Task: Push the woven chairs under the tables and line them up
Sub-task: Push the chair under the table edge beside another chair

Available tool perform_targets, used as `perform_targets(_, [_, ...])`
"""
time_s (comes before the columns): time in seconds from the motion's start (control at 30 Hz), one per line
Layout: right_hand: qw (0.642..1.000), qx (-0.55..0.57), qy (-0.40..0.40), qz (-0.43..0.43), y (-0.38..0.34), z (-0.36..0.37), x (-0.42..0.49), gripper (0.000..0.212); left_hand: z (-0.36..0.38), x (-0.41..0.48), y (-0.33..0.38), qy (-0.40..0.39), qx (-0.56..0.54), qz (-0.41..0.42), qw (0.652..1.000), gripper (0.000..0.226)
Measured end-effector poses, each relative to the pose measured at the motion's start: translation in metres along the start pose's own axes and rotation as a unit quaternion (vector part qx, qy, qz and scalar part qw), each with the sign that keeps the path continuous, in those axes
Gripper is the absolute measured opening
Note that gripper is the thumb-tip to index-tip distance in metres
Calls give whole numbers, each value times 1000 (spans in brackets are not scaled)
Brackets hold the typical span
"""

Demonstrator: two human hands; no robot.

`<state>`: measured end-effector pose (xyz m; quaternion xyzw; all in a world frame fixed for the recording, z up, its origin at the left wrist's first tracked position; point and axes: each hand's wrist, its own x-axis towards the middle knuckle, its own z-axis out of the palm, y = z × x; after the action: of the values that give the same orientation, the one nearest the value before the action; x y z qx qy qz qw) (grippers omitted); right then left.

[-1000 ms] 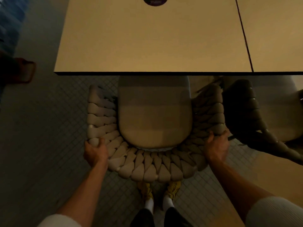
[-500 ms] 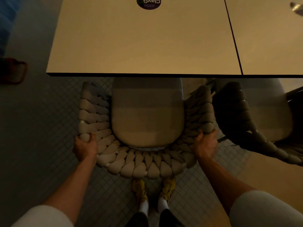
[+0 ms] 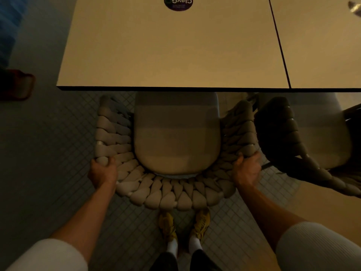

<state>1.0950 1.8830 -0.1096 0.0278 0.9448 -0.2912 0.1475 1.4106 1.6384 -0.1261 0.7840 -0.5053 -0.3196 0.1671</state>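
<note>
A beige woven chair with a padded seat cushion stands right in front of me. The front of its seat is tucked under the edge of a light tabletop. My left hand grips the woven rim at the chair's left rear corner. My right hand grips the rim at the right rear corner. A second, darker woven chair stands to the right, angled, partly under the adjoining table.
A dark round sticker lies near the table's far edge. My yellow shoes stand on the small-tiled floor just behind the chair. A reddish object sits on the floor at far left.
Both hands have kept their grip on the chair's rim. The chair and table have shifted a little in view, and the chair's seat sits about as far under the table as before.
</note>
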Motion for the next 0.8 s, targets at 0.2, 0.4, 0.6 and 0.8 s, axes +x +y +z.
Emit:
perform_targets(0.2, [1000, -5, -5, -5, -3, 1, 3, 46, 2, 3, -1, -5, -11, -16, 1000, 57])
perform_targets(0.4, [1000, 12, -11, -10, 0, -1, -2, 41, -2, -6, 0, -7, -17, -21, 1000, 77])
perform_targets(0.6, [1000, 13, -14, 11, -1, -5, -6, 54, -2, -7, -3, 4, -51, -26, 998, 85])
perform_targets(0.8, [999, -5, -23, 28, 0, -4, -5, 40, -4, -11, -5, -11, -32, -8, 999, 52])
